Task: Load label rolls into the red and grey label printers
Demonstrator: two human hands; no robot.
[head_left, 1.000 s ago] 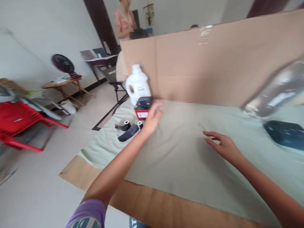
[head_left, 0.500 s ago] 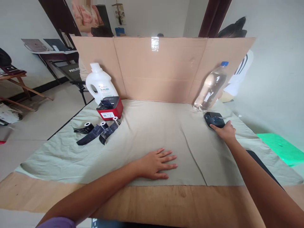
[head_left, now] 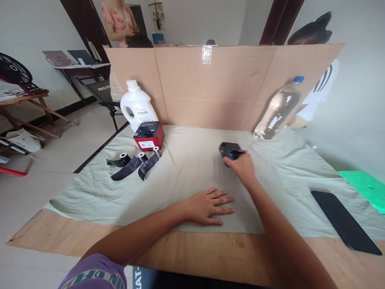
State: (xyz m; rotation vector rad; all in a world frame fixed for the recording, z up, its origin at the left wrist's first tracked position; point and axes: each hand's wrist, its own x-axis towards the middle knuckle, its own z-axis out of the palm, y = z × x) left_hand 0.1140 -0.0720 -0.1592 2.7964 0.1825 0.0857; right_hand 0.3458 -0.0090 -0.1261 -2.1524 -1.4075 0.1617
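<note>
My right hand (head_left: 243, 165) grips a small black boxy device (head_left: 227, 149), perhaps a mini printer, over the middle of the cloth. Its kind is not certain, and the hand covers its right side. My left hand (head_left: 210, 206) lies flat on the grey-green cloth (head_left: 186, 160) near the front edge, fingers spread and holding nothing. To the left stands a red and black box-shaped device (head_left: 150, 136) with a white label. Before it lie several small rolls with black strips (head_left: 128, 167) partly unrolled.
A white jug (head_left: 140, 102) stands behind the red device. On the right, a clear bottle with a blue cap (head_left: 278, 108) leans against the cardboard screen (head_left: 210, 88). A black phone-like slab (head_left: 345, 222) lies at right, near a green stool (head_left: 362, 186). Other people are behind the screen.
My right hand has carried the black device leftward from near the bottle to mid-cloth. My left hand stays flat on the cloth. The whole view has shifted slightly.
</note>
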